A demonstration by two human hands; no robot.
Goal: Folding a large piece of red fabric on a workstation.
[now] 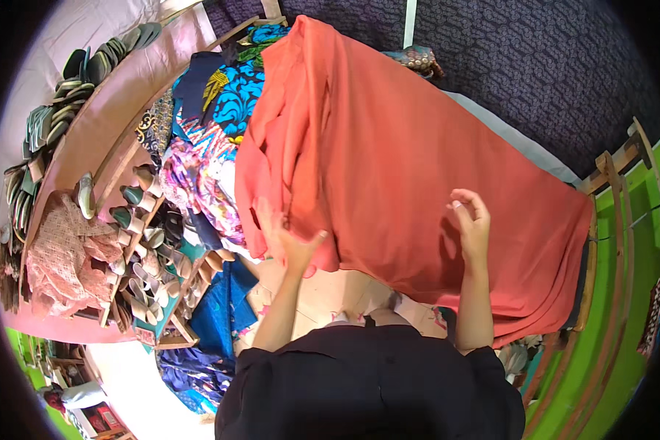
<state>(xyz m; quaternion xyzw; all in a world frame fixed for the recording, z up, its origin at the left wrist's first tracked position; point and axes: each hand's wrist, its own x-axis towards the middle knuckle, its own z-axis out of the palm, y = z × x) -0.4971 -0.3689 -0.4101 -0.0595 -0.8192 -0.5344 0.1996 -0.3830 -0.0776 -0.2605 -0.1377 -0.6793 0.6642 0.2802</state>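
A large orange-red cloth [418,161] lies spread over a raised surface in front of me, its left part gathered in long folds. My left hand [293,242] is at the near left edge of this cloth, thumb stretched out from the other fingers. Those fingers are slightly blurred against the folds, and I see nothing held in them. Over the right half of the cloth I hold up my right hand [473,220], with loosely bent fingers and nothing in it. Its shadow falls on the cloth beside it.
Patterned fabrics [231,99] are heaped left of the cloth. Several shoes [150,279] fill a wooden rack at the left, near a pink mesh cloth [73,253]. Stacked sandals [62,110] line the far left. A wooden frame [620,220] stands by the green wall at the right.
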